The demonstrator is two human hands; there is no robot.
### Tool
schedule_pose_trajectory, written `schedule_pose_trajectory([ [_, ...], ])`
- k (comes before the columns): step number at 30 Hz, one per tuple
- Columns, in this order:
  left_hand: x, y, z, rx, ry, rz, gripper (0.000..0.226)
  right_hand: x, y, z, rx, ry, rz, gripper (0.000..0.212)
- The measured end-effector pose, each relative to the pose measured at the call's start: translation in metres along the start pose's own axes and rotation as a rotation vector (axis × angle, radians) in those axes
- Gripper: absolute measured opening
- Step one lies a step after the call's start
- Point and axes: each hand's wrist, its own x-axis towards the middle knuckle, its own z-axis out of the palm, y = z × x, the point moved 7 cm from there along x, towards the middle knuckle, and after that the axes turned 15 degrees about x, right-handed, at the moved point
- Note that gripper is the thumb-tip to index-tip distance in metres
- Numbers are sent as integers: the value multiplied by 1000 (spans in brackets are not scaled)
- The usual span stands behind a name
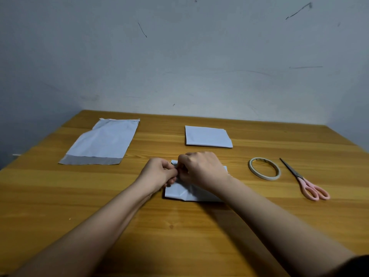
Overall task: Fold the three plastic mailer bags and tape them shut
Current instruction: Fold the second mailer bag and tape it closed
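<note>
item: crumpled white plastic mailer bag, part-folded [180, 193], lying on the wooden table [179, 236] near its middle, under your hands. your left hand [159, 172] and right hand [201, 168] meet at its far-left edge, fingers curled and pinching the film there; what exactly sits between the fingertips you cannot tell.

handling, as judged: thin, light, soft, slippery; springs open unless pressed. take it at edges and corners, pin the crease flat.

nearby: folded white mailer bag [207, 136] beyond your hands; flat unfolded white mailer bag with grey strip [101, 142] far left; pale tape roll [264, 168] and pink-handled scissors [305, 181] to your right, apart from each other.

room: bare wood toward you and between items; the table's far edge meets the wall.
</note>
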Motion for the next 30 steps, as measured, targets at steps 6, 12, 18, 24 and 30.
schedule_pose_trajectory([
  [6,-1,0,-1,-56,-45,25,18,-5,22,5,247,-78,315,13],
  [12,-1,-2,-3,-120,-89,30,10,-8,36,8,504,-116,437,6],
  [18,-2,-2,-3,-104,-69,8,12,-6,30,4,348,-128,397,11],
  [24,-3,-2,-5,-84,-53,-6,17,-4,20,0,212,-104,290,17],
  [30,-3,-2,-6,-65,-47,-2,19,-3,5,0,47,-46,70,19],
])
